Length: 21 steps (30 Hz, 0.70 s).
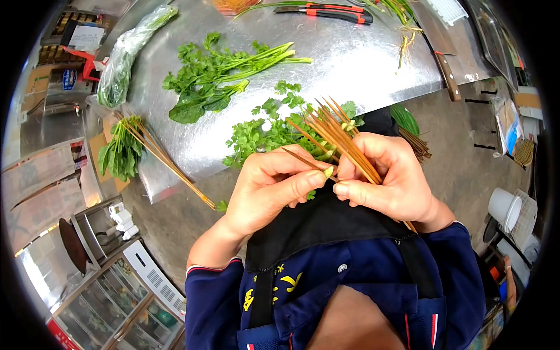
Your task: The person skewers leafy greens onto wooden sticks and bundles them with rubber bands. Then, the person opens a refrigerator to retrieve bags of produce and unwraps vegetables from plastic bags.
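My right hand [388, 175] is closed around a bundle of thin brown wooden skewers [338, 134], their pointed ends fanning up and away. Between my two hands a single skewer [300, 157] slants, with a pale green stem piece [328, 172] on it. My left hand [277, 184] pinches at that stem, thumb against fingers. Leafy cilantro [254, 137] spreads just beyond my fingers, its stems running toward my left hand; where they end is hidden. Small green stem bits [348, 125] also show among the bundled skewers.
On the metal table [373, 64] lie more cilantro [204, 64], dark leafy greens [195, 105], a bagged vegetable [131, 55], a red-black cutter [332, 11] and a wooden-handled knife [448, 76]. Skewered greens [122, 149] overhang the left edge. A glass-front fridge [116, 291] stands lower left.
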Each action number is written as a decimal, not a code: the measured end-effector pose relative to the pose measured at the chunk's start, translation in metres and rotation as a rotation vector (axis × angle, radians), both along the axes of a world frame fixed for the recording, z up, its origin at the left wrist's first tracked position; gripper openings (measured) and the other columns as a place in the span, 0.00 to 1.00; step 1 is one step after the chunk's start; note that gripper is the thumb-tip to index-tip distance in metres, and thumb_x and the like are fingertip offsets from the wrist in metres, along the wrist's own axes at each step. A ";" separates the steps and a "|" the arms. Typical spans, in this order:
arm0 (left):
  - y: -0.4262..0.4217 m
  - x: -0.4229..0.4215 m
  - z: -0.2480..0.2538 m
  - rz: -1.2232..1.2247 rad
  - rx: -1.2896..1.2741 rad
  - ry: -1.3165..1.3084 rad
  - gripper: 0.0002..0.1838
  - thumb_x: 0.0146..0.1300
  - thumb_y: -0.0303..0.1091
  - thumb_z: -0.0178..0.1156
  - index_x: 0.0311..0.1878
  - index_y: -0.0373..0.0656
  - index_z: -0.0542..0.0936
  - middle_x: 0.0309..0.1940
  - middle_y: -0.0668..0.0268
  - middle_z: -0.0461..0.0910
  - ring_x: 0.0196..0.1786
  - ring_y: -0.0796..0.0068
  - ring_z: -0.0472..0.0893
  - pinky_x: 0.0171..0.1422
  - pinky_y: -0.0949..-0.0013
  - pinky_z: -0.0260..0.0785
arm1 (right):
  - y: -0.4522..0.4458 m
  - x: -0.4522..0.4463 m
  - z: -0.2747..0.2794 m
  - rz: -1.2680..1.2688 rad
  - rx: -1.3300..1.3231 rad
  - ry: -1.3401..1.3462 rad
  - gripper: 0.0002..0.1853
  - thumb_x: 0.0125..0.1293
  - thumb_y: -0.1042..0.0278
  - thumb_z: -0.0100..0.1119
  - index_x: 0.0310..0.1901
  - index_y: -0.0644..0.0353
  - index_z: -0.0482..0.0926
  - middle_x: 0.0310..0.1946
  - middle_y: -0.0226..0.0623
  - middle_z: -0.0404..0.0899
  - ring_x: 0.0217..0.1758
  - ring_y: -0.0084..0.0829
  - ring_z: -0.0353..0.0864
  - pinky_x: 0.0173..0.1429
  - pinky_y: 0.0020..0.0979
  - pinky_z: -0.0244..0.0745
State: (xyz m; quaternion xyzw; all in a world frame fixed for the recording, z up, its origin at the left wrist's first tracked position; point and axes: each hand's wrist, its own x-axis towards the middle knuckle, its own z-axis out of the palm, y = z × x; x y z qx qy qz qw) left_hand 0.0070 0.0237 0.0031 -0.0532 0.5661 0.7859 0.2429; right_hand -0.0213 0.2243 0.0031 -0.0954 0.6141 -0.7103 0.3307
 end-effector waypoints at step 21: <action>-0.043 -0.066 -0.032 0.307 -0.912 0.566 0.09 0.59 0.31 0.59 0.39 0.35 0.78 0.31 0.68 0.78 0.34 0.83 0.73 0.40 0.78 0.65 | 0.017 -0.012 -0.005 0.014 -0.304 -0.236 0.14 0.66 0.69 0.41 0.49 0.68 0.69 0.29 0.37 0.77 0.23 0.22 0.79 0.20 0.16 0.72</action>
